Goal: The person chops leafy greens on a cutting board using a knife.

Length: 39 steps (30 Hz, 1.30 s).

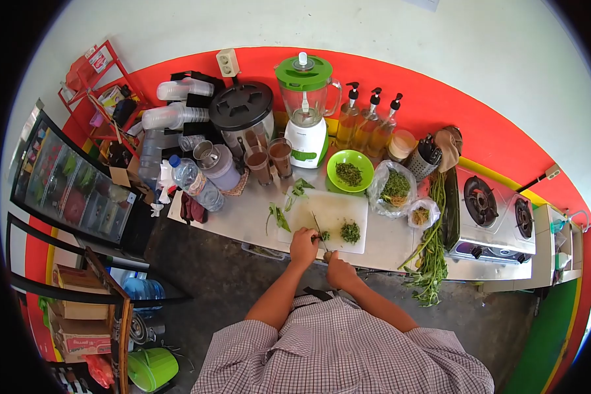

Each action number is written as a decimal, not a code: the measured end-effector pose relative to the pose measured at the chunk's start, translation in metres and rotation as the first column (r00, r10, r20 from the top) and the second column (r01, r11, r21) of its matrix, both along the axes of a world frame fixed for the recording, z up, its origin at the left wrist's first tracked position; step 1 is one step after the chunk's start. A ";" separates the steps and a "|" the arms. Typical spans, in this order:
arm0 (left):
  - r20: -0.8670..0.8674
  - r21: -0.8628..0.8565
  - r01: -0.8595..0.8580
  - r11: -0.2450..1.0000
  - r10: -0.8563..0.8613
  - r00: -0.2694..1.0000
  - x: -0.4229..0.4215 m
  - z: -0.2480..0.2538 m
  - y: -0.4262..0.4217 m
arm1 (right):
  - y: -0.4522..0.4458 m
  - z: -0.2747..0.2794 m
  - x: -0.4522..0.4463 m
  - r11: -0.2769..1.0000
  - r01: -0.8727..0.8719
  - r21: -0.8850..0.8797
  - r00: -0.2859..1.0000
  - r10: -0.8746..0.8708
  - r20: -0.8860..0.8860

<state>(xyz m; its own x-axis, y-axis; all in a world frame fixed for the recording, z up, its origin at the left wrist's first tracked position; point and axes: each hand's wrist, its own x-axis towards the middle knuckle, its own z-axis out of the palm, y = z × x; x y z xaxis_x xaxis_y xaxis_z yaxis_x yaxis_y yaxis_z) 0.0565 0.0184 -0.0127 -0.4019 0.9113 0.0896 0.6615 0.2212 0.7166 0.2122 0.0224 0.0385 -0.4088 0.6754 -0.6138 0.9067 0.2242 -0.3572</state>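
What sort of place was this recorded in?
Probably the kitchen of a small food and drink stall or café: a two-burner gas stove at the right, a green-lidded blender against the wall, and stacked clear plastic cups at the left.

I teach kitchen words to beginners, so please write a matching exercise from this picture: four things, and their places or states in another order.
1. Knife
2. Blender
3. Lime-green bowl
4. Leafy stems

A. Contains chopped greens
B. Hanging over the counter's front edge
C. Held in the right hand
D. Between the black-lidded container and the pump bottles

Pairs: 1-C, 2-D, 3-A, 4-B
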 end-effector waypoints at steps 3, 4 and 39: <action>-0.066 0.051 0.016 0.999 -0.012 0.998 0.002 0.001 -0.002 | -0.002 -0.009 0.002 1.000 0.007 0.002 1.000 -0.007 -0.012; -0.062 0.054 0.008 0.999 -0.004 0.998 0.003 0.003 -0.003 | -0.002 -0.010 0.003 1.000 0.001 0.023 1.000 -0.001 -0.010; -0.046 -0.079 -0.198 0.977 0.195 0.980 0.028 0.003 -0.003 | 0.017 0.010 0.025 0.990 -0.139 -0.002 0.988 0.138 -0.067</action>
<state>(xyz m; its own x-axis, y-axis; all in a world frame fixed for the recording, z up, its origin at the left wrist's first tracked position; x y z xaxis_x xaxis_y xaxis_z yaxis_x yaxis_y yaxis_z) 0.0842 0.0153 -0.0100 -0.5718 0.8196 0.0354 0.6251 0.4074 0.6657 0.2368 0.0390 0.0489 -0.5382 0.6055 -0.5863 0.8412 0.3434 -0.4177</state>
